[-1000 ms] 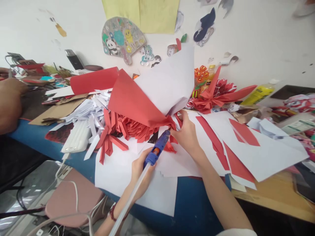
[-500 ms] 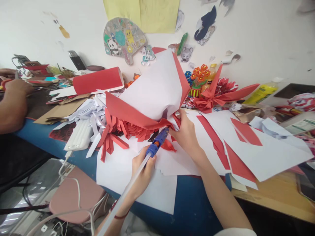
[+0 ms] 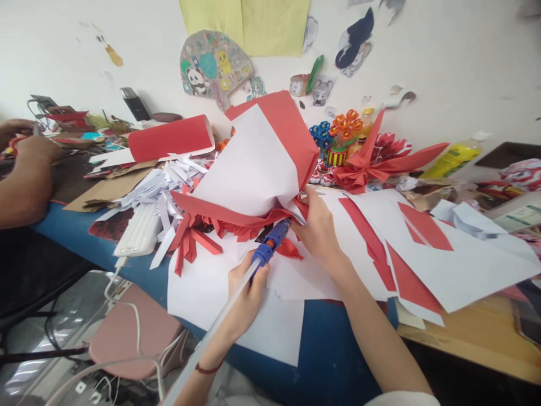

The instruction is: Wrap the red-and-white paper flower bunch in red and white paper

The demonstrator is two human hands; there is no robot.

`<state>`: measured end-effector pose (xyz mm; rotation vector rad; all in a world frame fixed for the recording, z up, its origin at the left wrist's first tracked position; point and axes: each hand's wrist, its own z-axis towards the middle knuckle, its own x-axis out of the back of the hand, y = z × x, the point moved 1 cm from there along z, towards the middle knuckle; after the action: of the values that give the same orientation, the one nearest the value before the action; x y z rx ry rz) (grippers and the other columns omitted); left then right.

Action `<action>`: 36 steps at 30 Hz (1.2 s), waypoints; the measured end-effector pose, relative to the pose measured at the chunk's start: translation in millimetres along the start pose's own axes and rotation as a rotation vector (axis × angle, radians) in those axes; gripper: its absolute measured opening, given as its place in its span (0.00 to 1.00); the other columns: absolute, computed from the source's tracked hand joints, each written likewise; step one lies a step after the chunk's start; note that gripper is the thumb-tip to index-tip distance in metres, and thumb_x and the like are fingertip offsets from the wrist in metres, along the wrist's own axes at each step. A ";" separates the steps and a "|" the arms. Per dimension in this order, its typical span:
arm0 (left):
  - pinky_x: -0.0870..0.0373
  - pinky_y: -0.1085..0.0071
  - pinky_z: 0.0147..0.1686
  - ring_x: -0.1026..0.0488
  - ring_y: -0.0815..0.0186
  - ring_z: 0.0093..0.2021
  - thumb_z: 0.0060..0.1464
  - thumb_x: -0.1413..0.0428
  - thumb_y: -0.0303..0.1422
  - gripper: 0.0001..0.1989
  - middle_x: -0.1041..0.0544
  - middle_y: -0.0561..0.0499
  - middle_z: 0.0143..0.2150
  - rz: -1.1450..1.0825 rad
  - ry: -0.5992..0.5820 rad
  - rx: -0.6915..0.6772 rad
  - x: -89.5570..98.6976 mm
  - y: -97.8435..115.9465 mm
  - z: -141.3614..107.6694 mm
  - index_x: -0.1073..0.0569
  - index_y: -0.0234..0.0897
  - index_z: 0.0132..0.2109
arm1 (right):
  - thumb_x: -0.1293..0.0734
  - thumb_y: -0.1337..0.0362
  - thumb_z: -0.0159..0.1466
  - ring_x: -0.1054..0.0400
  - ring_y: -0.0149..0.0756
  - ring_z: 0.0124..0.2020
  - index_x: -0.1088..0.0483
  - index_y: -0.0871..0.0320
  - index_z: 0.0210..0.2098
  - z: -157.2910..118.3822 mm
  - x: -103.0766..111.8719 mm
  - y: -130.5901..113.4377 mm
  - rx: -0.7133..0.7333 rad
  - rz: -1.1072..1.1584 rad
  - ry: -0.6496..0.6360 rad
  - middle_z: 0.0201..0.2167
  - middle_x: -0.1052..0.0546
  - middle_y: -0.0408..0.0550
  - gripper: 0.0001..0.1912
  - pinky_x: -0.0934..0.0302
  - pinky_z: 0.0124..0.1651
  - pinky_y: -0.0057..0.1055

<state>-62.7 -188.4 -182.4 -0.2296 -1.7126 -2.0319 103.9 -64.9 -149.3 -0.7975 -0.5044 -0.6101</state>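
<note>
My left hand [image 3: 246, 287] is wrapped round a blue hot glue gun [image 3: 270, 246], with a long, pale glue stick [image 3: 226, 321] running out of its back end. The gun's nozzle meets the gathered lower edge of a large red and white paper wrap [image 3: 251, 163]. My right hand [image 3: 319, 231] pinches the bunched base of this wrap. Its white side faces me, and red folds show along the top, right and lower edges. Under it lie red paper strips [image 3: 190, 242] and white sheets [image 3: 198, 293]. Part of my right fingers is hidden behind the paper.
A white power strip [image 3: 137, 231] lies left beside cut white paper strips [image 3: 163, 183]. Behind are a red paper roll [image 3: 171, 138], bead flowers [image 3: 344, 127] and a yellow bottle [image 3: 454, 155]. A co-worker's hands [image 3: 38, 144] hold scissors at far left. Cables hang by a pink stool [image 3: 135, 332].
The paper wrap has tilted and sunk a little, so more of its red upper side shows. Both hands stay nearly in place, with the nozzle still at the gathered edge.
</note>
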 end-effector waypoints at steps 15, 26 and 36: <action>0.39 0.74 0.26 0.35 0.69 0.24 0.63 0.52 0.41 0.15 0.31 0.56 0.24 0.025 0.016 -0.010 3.3 3.3 -1.6 0.26 0.35 0.42 | 0.35 0.72 0.53 0.33 0.52 0.54 0.44 0.57 0.63 1.1 3.8 1.9 -0.094 0.055 0.018 0.54 0.28 0.58 0.38 0.37 0.56 0.51; 0.33 0.72 0.28 0.30 0.67 0.23 0.60 0.50 0.43 0.18 0.23 0.51 0.28 0.136 0.130 -0.039 14.7 0.4 -19.4 0.24 0.33 0.44 | 0.28 0.64 0.52 0.29 0.51 0.49 0.39 0.56 0.60 6.4 19.6 16.0 -0.292 0.275 0.025 0.49 0.24 0.54 0.36 0.34 0.53 0.48; 0.31 0.73 0.27 0.29 0.68 0.22 0.61 0.51 0.43 0.20 0.20 0.49 0.31 0.147 0.153 -0.115 17.8 -6.8 -23.5 0.23 0.31 0.45 | 0.26 0.54 0.58 0.31 0.46 0.54 0.32 0.56 0.51 10.2 23.5 20.6 -0.250 0.714 0.017 0.54 0.26 0.53 0.25 0.36 0.58 0.43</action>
<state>-77.4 -214.7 -185.9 -0.2244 -1.4468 -1.9879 132.7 -53.1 -138.8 -1.1307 -0.1022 -0.0128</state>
